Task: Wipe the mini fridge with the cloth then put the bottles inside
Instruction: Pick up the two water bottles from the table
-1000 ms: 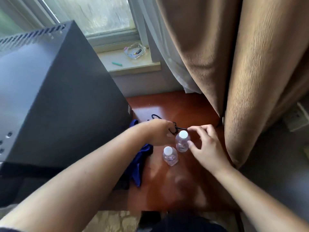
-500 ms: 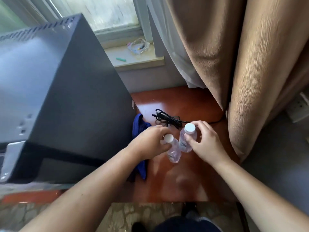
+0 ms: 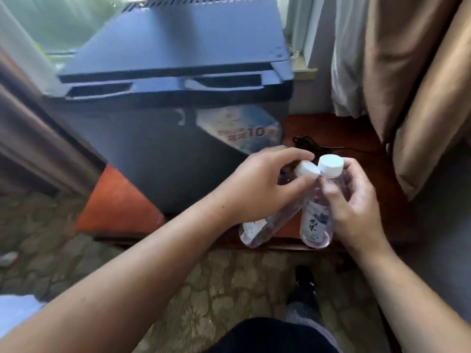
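The dark grey mini fridge [image 3: 163,138] stands on a low red-brown stand, its door shut and a sticker on the front. My left hand [image 3: 254,189] grips a clear water bottle [image 3: 254,231] with a white cap, tilted to the right. My right hand [image 3: 354,207] holds a second clear bottle [image 3: 316,220] upright, label toward me. The two caps touch, and both bottles are lifted in front of the fridge's lower right corner. The blue cloth is hidden from view.
The red-brown wooden stand [image 3: 339,131] extends right of the fridge with a black cable [image 3: 308,145] lying on it. Brown curtains [image 3: 407,85] hang at the right, another curtain at the left. Patterned carpet [image 3: 216,289] lies below, with my shoe on it.
Both hands have closed on the bottles and lifted them off the stand. My view has swung left, from the fridge's side to its front. The cloth has gone out of sight.
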The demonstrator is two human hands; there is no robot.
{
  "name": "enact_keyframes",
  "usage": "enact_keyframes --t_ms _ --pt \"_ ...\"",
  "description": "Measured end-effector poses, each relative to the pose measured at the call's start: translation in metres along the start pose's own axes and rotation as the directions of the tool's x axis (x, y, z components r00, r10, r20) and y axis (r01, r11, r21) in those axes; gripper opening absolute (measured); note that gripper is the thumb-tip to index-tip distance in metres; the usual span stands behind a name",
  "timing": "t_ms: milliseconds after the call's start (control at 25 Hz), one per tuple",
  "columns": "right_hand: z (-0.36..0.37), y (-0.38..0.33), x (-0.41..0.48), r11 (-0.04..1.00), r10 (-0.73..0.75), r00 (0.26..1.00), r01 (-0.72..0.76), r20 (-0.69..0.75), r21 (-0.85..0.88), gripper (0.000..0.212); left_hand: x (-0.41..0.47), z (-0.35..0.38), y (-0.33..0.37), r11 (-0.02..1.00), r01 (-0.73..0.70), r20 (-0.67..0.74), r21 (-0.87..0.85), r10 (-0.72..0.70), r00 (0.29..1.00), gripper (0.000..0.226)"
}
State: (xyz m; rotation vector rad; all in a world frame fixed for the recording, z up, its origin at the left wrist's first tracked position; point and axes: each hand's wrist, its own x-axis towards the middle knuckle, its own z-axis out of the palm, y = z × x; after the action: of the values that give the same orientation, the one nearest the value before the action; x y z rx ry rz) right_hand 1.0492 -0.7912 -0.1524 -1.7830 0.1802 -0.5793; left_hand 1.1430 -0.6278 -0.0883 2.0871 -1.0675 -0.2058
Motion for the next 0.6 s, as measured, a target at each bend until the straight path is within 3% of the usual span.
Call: enact_keyframes --t_ms 240,440,600 --pt "0.114 -0.077 -0.028 1.000 -0.028 0.985 0.028 0.171 -0.001 0.015 -0.113 -0.100 -0.034 0.987 0.135 -0.176 -0.088 -0.148 0.973 0.051" --pt "0.211 -0.109 -0.011 0.994 -0.104 0.953 0.111 0.285 -0.007 0.013 -0.161 -0.180 -0.092 0.957 0.279 -0.410 -0.084 -0.288 0.866 0.031" --pt "0.265 -0.138 0.041 0.981 -0.181 0.932 0.193 0.315 -0.009 0.014 -0.149 -0.241 -0.140 0.949 0.303 -0.489 -0.081 -0.303 0.818 0.025"
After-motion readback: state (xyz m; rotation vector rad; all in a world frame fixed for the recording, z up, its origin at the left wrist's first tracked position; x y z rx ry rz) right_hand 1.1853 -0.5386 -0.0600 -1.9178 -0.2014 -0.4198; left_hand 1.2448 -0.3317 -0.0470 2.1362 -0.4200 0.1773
